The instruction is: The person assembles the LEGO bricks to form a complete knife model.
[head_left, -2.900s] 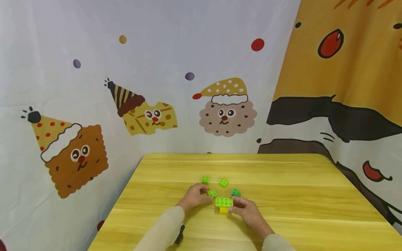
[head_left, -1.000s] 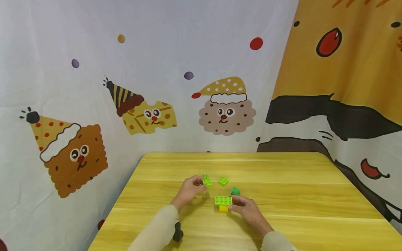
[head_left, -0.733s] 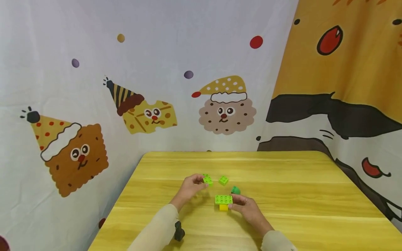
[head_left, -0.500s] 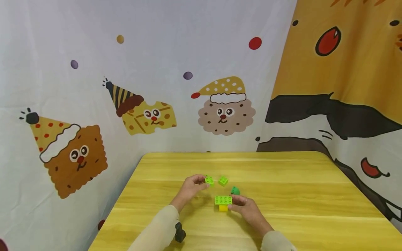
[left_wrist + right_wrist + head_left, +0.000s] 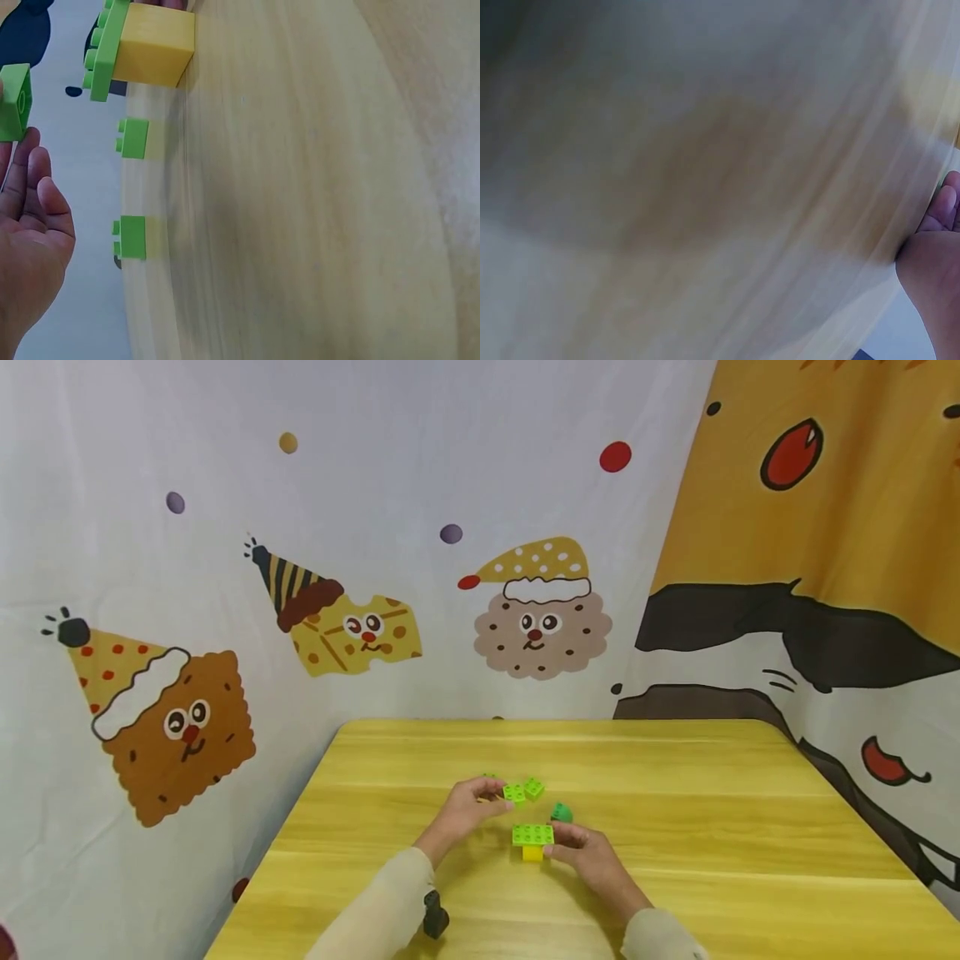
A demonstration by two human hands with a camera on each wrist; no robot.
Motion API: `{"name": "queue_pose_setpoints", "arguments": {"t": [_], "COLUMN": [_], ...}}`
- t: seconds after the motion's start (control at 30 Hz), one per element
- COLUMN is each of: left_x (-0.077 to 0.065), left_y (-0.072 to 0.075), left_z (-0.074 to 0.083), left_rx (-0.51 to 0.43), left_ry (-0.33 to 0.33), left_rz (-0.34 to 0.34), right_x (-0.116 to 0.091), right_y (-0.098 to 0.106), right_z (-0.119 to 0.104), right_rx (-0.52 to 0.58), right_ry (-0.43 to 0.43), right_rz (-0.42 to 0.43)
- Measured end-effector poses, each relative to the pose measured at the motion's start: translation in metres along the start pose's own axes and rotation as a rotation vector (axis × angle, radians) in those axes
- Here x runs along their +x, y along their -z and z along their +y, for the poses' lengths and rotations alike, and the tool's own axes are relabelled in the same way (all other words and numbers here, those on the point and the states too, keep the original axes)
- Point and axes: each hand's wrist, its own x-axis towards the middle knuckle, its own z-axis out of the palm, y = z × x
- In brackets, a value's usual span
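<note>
My left hand [image 5: 465, 814] pinches a small light-green toy building brick [image 5: 514, 793] by its left side, above the table; in the left wrist view this brick [image 5: 13, 103] shows its hollow underside. My right hand [image 5: 596, 860] holds the right side of a longer light-green brick [image 5: 533, 835], which sits on a yellow brick [image 5: 532, 853] on the table. Only part of the right hand [image 5: 934, 259] shows at the edge of the right wrist view. Behind the held brick lies another small light-green brick [image 5: 534, 788]. A further one [image 5: 489, 776] is mostly hidden behind my left hand.
A dark-green rounded brick [image 5: 561, 812] lies just beyond my right fingertips. The wood-grain table [image 5: 675, 793] ends at a printed cloth backdrop [image 5: 420, 485]. A black object [image 5: 435, 914] is beside the left sleeve.
My left hand carried the small brick away from the two-brick stack towards the far bricks, then to the right, closer to the far middle brick. The right hand stays at the stack.
</note>
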Motion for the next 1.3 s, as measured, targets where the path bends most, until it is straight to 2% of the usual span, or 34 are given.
{"name": "queue_pose_setpoints", "arguments": {"t": [0.57, 0.9, 1.3], "left_x": [-0.003, -0.005, -0.007], "left_y": [-0.008, -0.014, -0.019], "left_z": [0.003, 0.0, -0.005], "left_rx": [0.003, 0.0, 0.034], "left_ry": [0.011, -0.015, -0.024], "left_rz": [-0.062, -0.084, -0.101], "right_x": [-0.001, 0.0, 0.0], "right_y": [0.0, 0.0, 0.0], "right_z": [-0.003, -0.004, -0.004], "right_rx": [0.034, -0.013, -0.035], "right_ry": [0.003, -0.014, -0.014], "right_rz": [-0.004, 0.038, 0.025]}}
